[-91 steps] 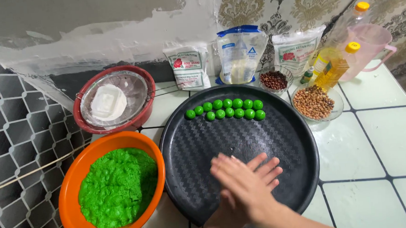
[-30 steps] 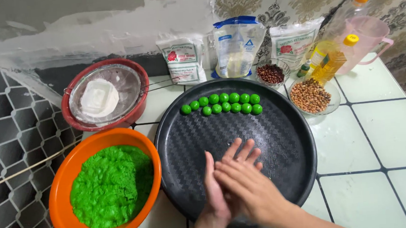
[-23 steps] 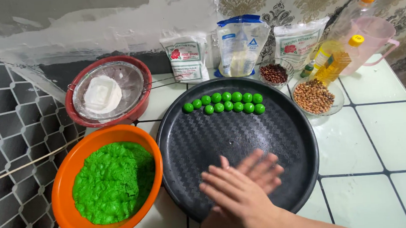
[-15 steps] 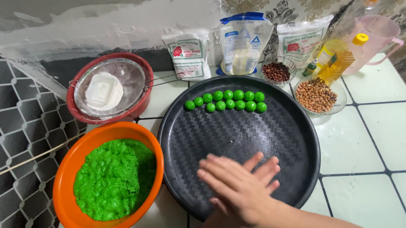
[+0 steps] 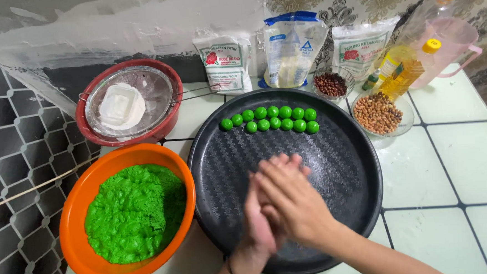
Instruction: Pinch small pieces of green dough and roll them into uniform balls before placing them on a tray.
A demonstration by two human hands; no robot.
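Observation:
My right hand (image 5: 292, 198) lies flat on my left hand (image 5: 257, 222), palm to palm, over the near half of a round black tray (image 5: 342, 168). Whatever sits between the palms is hidden. Two short rows of small green balls (image 5: 270, 119) lie at the far side of the tray. An orange bowl (image 5: 70, 224) holding bright green dough (image 5: 133, 212) stands just left of the tray, close to my left hand.
A red bowl (image 5: 168, 124) at the back left holds a metal sieve with a white block (image 5: 121, 106). Three flour bags (image 5: 291, 48) lean on the wall. A dish of dark beans (image 5: 329, 84), a bowl of peanuts (image 5: 378, 113), an oil bottle (image 5: 406, 70) and a pink jug (image 5: 452, 40) stand at the right.
My hands have slid back and forth against each other over the tray, the right one sweeping across the left. The green balls and bowls have not moved.

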